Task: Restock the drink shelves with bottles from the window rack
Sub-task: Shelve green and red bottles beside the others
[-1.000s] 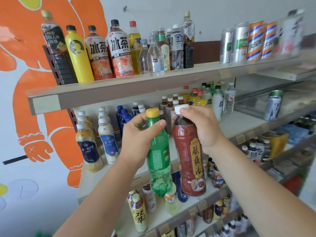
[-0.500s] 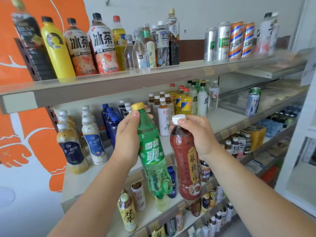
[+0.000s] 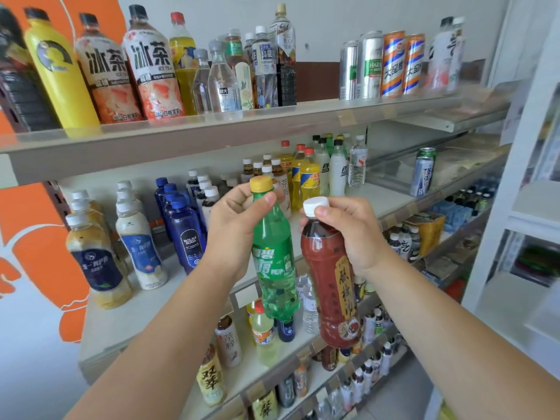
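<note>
Two bare forearms reach up from the bottom edge toward a set of pale drink shelves. The left hand (image 3: 235, 225) has its fingers curled round the neck of a green clear-plastic soda bottle with a yellow cap (image 3: 274, 256), thumb pressed just under the cap. The bottle hangs tilted, its base swinging toward the right. The right hand (image 3: 353, 230) grips the neck of a dark red tea bottle with a white cap and a gold label (image 3: 331, 280), thumb resting on the cap's lower edge. This bottle also hangs free, base tilted right. The two bottles are just beside each other and both are in the air, in front of the front edge of the middle shelf (image 3: 403, 207), touching no shelf.

Behind the hands, on the middle shelf, stand dark blue plastic bottles with blue caps (image 3: 186, 234) near the centre, and cream-coloured bottles with navy labels and white caps (image 3: 141, 244) toward its left end. A lone silver and blue can (image 3: 422, 174) stands near its right end.

Farthest up, the top shelf (image 3: 212, 131) carries a tall yellow bottle with a black cap (image 3: 60, 74) at the left and a row of silver and orange-striped cans (image 3: 383, 65) toward the right.
</note>
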{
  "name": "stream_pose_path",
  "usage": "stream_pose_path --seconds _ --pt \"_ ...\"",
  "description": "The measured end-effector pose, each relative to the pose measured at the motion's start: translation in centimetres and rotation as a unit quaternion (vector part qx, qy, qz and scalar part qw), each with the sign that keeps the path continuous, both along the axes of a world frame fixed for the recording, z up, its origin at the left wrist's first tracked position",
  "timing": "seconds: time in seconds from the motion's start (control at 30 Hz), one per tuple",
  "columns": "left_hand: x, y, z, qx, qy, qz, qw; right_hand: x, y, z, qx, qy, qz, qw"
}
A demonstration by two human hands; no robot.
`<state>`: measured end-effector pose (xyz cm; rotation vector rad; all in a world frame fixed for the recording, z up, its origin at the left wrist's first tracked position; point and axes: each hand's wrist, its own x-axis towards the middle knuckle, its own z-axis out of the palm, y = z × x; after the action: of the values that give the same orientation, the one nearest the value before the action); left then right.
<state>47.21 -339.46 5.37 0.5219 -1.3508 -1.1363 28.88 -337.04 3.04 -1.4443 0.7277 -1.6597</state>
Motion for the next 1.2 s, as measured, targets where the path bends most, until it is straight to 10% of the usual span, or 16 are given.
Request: stream_pose_path --seconds 1.2 --pt "-35.4 -34.4 0.0 -0.045 -0.188 0.164 0.967 -32.6 -31.6 -0.5 -0.014 0.041 -0.164 0.986"
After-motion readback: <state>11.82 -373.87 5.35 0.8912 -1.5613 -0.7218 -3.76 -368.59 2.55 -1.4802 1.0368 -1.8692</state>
